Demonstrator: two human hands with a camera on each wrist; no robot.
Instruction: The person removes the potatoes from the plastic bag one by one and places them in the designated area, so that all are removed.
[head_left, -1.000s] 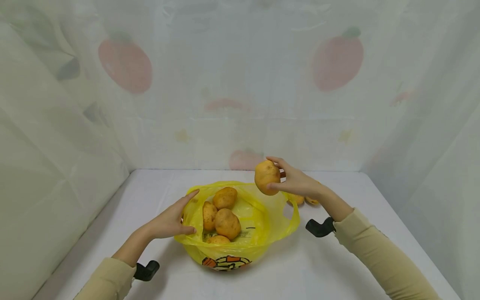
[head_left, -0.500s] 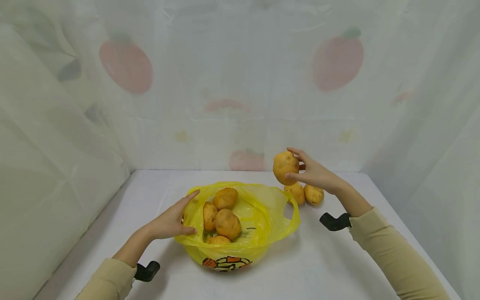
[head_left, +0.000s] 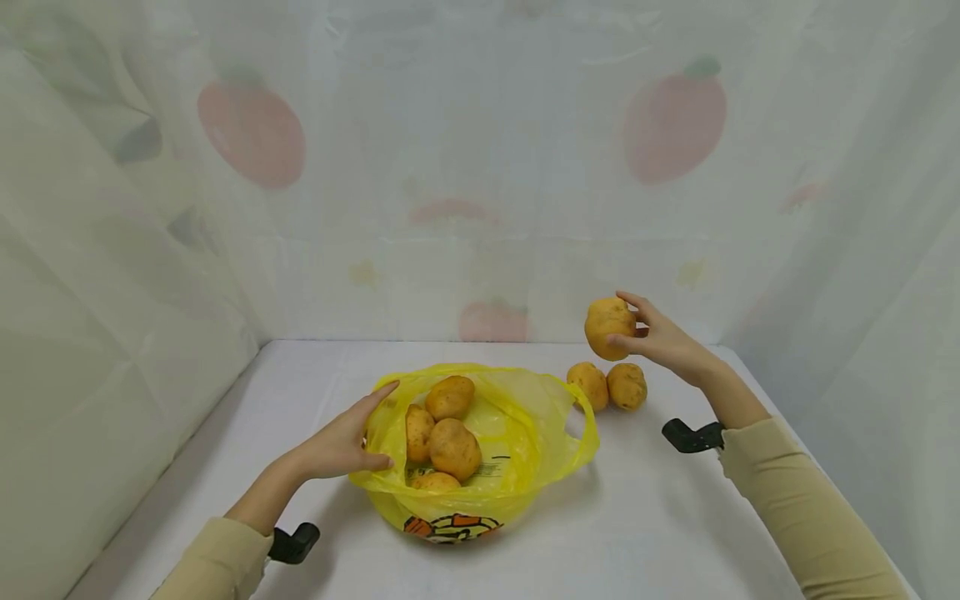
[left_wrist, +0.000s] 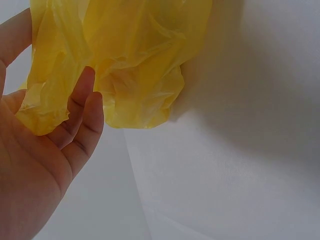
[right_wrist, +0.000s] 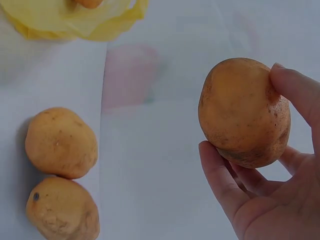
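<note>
In the head view the white table (head_left: 645,533) is walled on the left, far and right sides by a pale printed curtain (head_left: 480,167), with bare tabletop showing near the person and to the right of the yellow bag (head_left: 517,433). The right hand (head_left: 660,337) holds a potato (head_left: 609,328) in the air at the far right, fingers and thumb curled round it, above and just beyond two loose potatoes (head_left: 609,386) that lie touching each other on the table beside the bag. The left hand (head_left: 345,437) rests flat, fingers straight, against the bag's left rim; four potatoes (head_left: 442,433) sit inside the open bag. In the left wrist view the left hand's fingers (left_wrist: 82,120) lie relaxed against crumpled yellow plastic, white table stretching to the right. In the right wrist view the held potato (right_wrist: 244,112) is oval, tan-yellow, lightly speckled with dirt, pinched between thumb and fingertips, with the two loose potatoes (right_wrist: 61,175) on the cloth at the left
</note>
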